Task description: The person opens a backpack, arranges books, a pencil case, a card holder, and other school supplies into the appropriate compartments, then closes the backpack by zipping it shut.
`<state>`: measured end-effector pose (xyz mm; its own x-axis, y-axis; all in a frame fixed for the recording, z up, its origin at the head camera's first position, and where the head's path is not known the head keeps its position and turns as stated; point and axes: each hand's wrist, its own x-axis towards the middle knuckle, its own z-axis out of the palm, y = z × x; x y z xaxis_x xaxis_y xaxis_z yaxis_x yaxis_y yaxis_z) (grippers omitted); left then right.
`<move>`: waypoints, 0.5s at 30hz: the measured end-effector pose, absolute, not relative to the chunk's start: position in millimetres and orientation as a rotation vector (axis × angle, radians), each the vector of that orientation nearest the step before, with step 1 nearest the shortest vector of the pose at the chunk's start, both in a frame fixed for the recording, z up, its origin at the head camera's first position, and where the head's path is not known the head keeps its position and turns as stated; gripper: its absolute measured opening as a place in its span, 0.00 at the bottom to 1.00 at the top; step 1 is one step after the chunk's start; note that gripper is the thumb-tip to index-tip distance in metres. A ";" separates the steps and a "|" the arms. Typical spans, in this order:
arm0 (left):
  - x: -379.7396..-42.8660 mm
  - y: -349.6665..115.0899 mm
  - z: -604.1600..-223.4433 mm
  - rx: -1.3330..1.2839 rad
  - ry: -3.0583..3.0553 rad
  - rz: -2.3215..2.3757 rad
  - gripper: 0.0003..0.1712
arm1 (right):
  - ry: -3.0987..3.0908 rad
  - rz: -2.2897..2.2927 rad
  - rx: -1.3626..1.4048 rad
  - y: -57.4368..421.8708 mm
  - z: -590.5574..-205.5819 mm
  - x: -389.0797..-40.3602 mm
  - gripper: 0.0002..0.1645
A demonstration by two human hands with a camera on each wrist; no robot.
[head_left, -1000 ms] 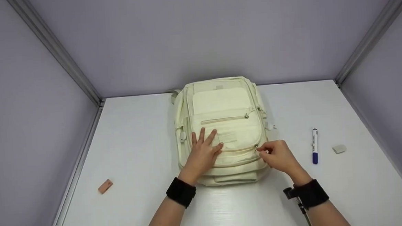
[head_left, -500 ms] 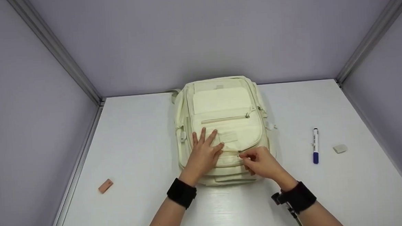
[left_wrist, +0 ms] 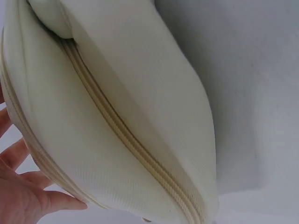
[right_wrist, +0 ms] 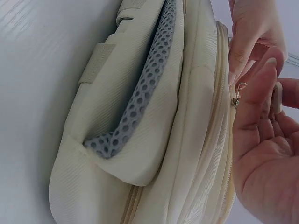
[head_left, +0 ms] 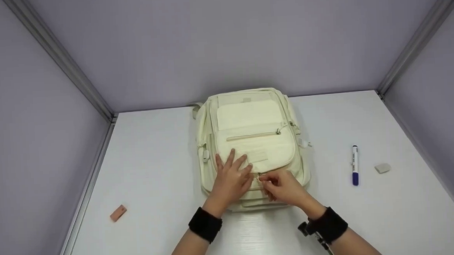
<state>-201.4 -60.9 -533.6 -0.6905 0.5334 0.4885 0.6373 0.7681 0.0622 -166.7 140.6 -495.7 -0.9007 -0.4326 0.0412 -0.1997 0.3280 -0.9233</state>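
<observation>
A cream backpack (head_left: 249, 114) lies front side up on the white table. My left hand (head_left: 230, 182) rests on its lower front with the fingers spread. Just beside it, my right hand (head_left: 286, 186) pinches the zipper pull (right_wrist: 241, 87) of the lower front pocket between thumb and forefinger. To the right of the pull, the pocket's seam shows as a dark curved line; whether it gapes cannot be told. The left wrist view shows the backpack's side with a beige zipper (left_wrist: 121, 130). A grey mesh edge (right_wrist: 145, 93) trims the side pocket in the right wrist view.
A white marker (head_left: 355, 163) with a blue cap lies to the right, next to a small grey-white block (head_left: 382, 168). At the left lies a small pinkish block (head_left: 118, 213). Walls enclose the table (head_left: 154, 147) at the back and sides.
My right hand has drawn the zipper pull leftward along the lower front pocket, from the right edge to beside my left hand. The left hand has stayed nearly in place.
</observation>
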 end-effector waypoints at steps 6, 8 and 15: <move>-197.1 -49.7 -540.3 -0.949 -2.260 -0.253 0.11 | 2.389 -1.625 -0.541 139.3 -493.1 -164.3 0.07; -196.4 -47.0 -540.1 -0.978 -2.219 -0.229 0.10 | 2.380 -1.621 -0.546 141.0 -501.7 -167.7 0.07; -196.9 -43.0 -540.1 -0.992 -2.192 -0.347 0.02 | 2.486 -1.571 -0.721 148.9 -511.1 -175.6 0.12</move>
<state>-196.9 -43.0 -540.1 -0.4650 0.5541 0.6905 0.7402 0.6712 -0.0402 -175.6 148.9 -511.1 -0.8806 -0.4484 0.1530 -0.3307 0.3506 -0.8762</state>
